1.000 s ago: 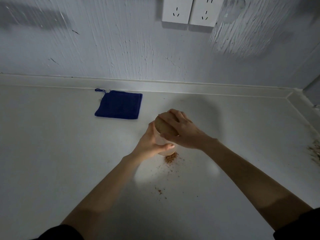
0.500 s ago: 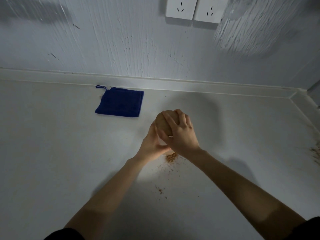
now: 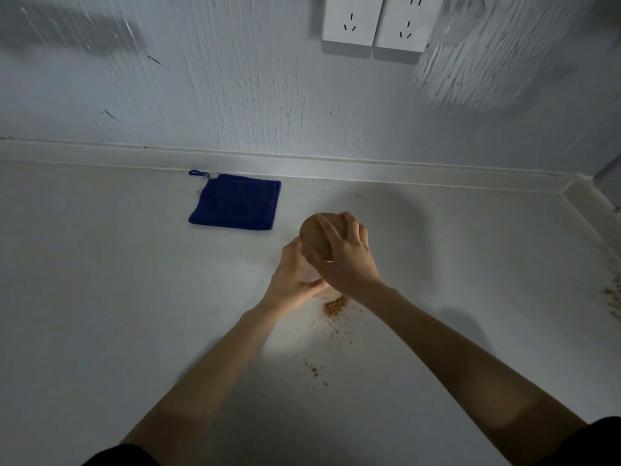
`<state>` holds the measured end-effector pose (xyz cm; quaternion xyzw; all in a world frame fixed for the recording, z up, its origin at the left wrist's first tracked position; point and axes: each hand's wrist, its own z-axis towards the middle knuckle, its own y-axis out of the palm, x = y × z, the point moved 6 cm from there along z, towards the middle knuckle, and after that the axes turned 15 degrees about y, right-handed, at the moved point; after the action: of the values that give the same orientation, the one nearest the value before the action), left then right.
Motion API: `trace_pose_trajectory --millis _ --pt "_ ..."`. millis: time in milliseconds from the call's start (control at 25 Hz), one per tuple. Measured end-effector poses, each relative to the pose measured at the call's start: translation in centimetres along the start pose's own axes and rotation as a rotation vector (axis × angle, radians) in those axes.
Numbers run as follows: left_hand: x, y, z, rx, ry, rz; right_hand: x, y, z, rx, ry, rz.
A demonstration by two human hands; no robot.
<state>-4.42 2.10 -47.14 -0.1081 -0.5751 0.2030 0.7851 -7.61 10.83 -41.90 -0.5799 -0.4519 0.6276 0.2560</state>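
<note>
White tabletop (image 3: 100, 297) under a scratched, pale wall (image 3: 235, 95): a person works a small pale jar (image 3: 323, 295) with a round, light-brown wooden lid (image 3: 312, 238), standing upright between both hands near the middle of the surface. The left hand (image 3: 295, 277) wraps round the jar's body from the side, fingers curled about it, while the right hand (image 3: 349, 260) caps the lid from above, its fingers spread and bent over the rim. The lid sits on the mouth of the jar; whether it is being twisted shut or loosened cannot be told, and nothing shows of what is inside.

By the look of things, the job is only partly done. A small heap of brown crumbs (image 3: 335, 306) lies on the tabletop just under the right wrist, touching or nearly touching the jar's base, with a thinner scatter trailing back toward the person between the two forearms. That spill has not yet been cleared.

A dark blue, square cloth with a hanging loop (image 3: 235, 205) lies flat beyond and to the left of the left hand, near but apart from it, untouched. More brown debris (image 3: 611, 294) marks the tabletop's edge well to the right of the right hand. Two white wall sockets (image 3: 373, 21) sit high beyond both hands. Nothing stands between the hands and the cloth.
</note>
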Motion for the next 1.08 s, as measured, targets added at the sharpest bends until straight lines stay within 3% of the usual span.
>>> trace_pose_trajectory --millis 120,200,320,520,720,960,1080 --pt "-0.2 -1.2 0.3 -0.105 -0.006 -0.034 0.9 -1.1 1.2 -0.265 -0.07 0.041" --pt "-0.2 -1.1 0.6 -0.169 -0.031 -0.059 1.4 -1.6 1.5 -0.321 -0.076 0.081" --pt "-0.1 -0.2 1.2 -0.187 -0.03 -0.078 1.6 -1.6 1.3 -0.242 -0.077 0.137" --pt "0.0 0.4 1.0 -0.037 -0.08 -0.068 1.4 -0.9 0.4 -0.033 -0.043 0.363" --pt "-0.1 0.2 1.6 -0.04 -0.054 -0.067 2.7 -0.3 1.0 -0.241 0.058 0.451" --pt "4.0 -1.9 2.6 0.005 0.025 -0.165 2.7 -3.5 1.1 -0.228 0.015 0.583" --pt "8.5 -4.6 4.3 0.028 0.129 -0.084 0.8 -8.1 1.0 -0.219 -0.104 0.678"
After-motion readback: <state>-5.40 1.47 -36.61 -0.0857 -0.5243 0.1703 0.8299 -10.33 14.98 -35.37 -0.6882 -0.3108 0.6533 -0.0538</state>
